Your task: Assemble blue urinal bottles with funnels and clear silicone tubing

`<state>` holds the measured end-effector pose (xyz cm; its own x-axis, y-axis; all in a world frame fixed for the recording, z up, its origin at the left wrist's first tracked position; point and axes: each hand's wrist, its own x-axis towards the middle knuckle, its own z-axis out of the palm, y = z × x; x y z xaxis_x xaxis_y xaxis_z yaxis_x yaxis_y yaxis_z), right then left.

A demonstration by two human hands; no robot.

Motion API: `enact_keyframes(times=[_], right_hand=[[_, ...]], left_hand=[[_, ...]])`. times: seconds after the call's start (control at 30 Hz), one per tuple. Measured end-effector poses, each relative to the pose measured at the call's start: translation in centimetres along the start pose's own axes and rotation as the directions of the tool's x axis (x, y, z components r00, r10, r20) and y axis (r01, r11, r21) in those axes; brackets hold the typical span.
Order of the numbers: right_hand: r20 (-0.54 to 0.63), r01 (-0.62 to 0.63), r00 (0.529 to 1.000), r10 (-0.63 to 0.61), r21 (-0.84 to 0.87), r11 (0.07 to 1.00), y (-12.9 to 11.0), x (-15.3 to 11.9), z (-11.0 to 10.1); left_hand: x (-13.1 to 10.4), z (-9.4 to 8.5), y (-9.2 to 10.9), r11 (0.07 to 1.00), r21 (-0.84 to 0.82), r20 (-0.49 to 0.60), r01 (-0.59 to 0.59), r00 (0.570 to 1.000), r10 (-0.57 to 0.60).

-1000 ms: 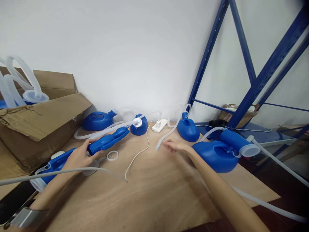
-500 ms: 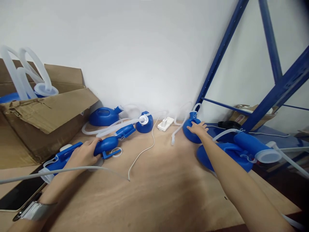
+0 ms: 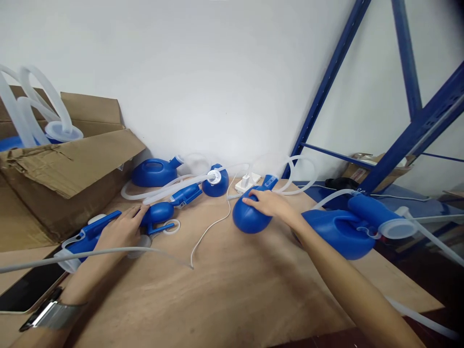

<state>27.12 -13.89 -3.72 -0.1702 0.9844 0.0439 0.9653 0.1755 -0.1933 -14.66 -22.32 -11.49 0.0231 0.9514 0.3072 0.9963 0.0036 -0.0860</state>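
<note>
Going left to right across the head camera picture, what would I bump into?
Flat black-screened device, left hand, thin white ring, round blue plastic bottle with a white cap, rounded blue plastic jug under the right hand, bigger-looking blue plastic jug.

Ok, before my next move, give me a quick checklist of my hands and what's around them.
1. Right hand on the blue jug: ok, fingers over its top.
2. Left hand free: not ok, it is at a blue part.
3. Jug apart from the power strip: cannot tell, the jug partly hides it.
4. No loose cord between hands: not ok, a white cord lies there.
5. Jug's contents: cannot tell.
</note>
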Motion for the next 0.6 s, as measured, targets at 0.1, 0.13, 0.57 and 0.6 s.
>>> enact_keyframes(times=[0.1, 0.13, 0.57, 0.6], right_hand=[[-0.036, 0.126, 0.991, -0.125, 0.039, 0.991, -2.5, -2.4, -1.0], [-0.077, 0.154, 0.986, -0.151, 0.043, 0.987, -2.9, -2.8, -1.4], [-0.064, 0.365, 0.834, -0.548, -0.68, 0.636, 2.9, 2.9, -0.4], [-0.062, 0.367, 0.834, -0.548, -0.68, 0.635, 3.1, 3.4, -0.2]], left_hand=[[0.2, 0.5, -0.2, 1.0, -0.012, -0.029, -0.026, 0.999, 0.026], [0.2, 0.7, -0.3, 0.999, -0.007, -0.034, -0.036, 0.999, 0.036], [-1.6, -3.2, 3.7, 0.991, -0.125, -0.405, -0.043, 0.914, -0.011], [-2.0, -3.8, 4.2, 0.987, -0.154, -0.378, -0.046, 0.926, -0.015]])
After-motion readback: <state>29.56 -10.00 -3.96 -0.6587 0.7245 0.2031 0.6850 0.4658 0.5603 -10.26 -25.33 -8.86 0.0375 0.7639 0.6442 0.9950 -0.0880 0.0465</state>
